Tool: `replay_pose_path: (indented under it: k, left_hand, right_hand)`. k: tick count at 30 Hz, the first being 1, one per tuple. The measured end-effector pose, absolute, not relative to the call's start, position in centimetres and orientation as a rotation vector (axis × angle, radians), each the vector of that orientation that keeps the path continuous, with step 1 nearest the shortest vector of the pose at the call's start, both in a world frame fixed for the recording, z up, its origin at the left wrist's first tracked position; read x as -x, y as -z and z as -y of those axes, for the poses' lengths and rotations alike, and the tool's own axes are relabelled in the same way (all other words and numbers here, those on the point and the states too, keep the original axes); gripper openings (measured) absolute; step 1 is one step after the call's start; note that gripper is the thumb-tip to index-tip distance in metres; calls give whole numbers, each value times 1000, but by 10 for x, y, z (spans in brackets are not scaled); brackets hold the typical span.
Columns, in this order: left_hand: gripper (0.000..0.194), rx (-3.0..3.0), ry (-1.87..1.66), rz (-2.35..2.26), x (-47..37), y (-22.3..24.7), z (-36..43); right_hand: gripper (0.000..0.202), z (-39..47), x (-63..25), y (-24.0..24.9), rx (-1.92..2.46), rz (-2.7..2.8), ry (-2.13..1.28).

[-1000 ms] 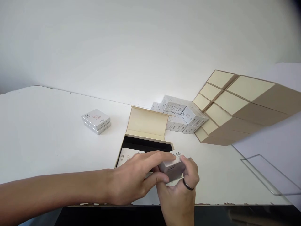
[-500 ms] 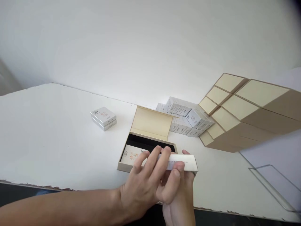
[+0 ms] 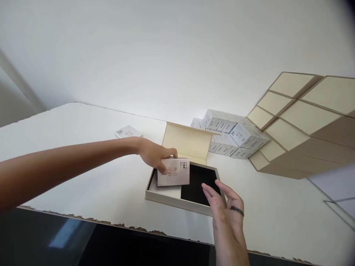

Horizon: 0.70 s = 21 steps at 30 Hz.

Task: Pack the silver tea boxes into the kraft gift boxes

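Note:
My left hand (image 3: 154,154) grips a small white carton (image 3: 177,177) with printed characters, thumb on its printed face. This carton is above the left half of an opened cream gift box (image 3: 177,202). Below it, another white carton (image 3: 170,192) lies in that left half, partly covered. The right half shows a bare black lining (image 3: 195,188). The cream lid (image 3: 188,142) stands raised at the back. At the box's front right corner is my right hand (image 3: 227,210), fingers apart and holding nothing, a dark ring on one finger.
Several white cartons (image 3: 230,136) are stacked behind the gift box. Right of them rises a pile of cream boxes (image 3: 294,129). A white carton (image 3: 129,131) lies back left, partly hidden by my left arm. The table's rough front edge (image 3: 122,225) runs below.
The carton has gone from both hands to my left hand alone, moving left over the gift box and turning its printed face into view. My right hand has let go and opened.

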<state>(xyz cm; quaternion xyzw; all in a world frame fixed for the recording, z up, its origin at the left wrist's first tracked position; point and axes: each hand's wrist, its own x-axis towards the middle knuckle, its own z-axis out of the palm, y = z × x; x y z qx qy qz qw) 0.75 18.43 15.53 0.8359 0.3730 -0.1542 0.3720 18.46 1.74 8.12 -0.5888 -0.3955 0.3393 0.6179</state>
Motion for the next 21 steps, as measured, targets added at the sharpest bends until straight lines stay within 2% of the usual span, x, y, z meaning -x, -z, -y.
replay_pose_path:
  k: [3, 5, 8, 10, 16, 21]
  left_hand:
    - [30, -2467, 551, -1038, -18, -162, -171]
    - [37, -2566, 428, -1004, -30, -162, -157]
    - [83, -2732, 418, -857, -49, -150, -145]
    - [100, -2876, 539, -820, -57, -137, -143]
    - [90, -2641, 669, -884, -51, -126, -143]
    - [81, -2635, 629, -840, -52, -126, -147]
  right_hand:
    - [31, -19, -189, -78, 1362, 905, -753]
    - [33, -19, -189, -75, 1381, 905, -737]
    - [35, -19, -189, -67, 1408, 1002, -654]
    - [35, -20, -193, -59, 1434, 1144, -540]
    - [36, -28, -229, -24, 1630, 1716, 106]
    - [32, -34, -242, -8, 1566, 2003, 531]
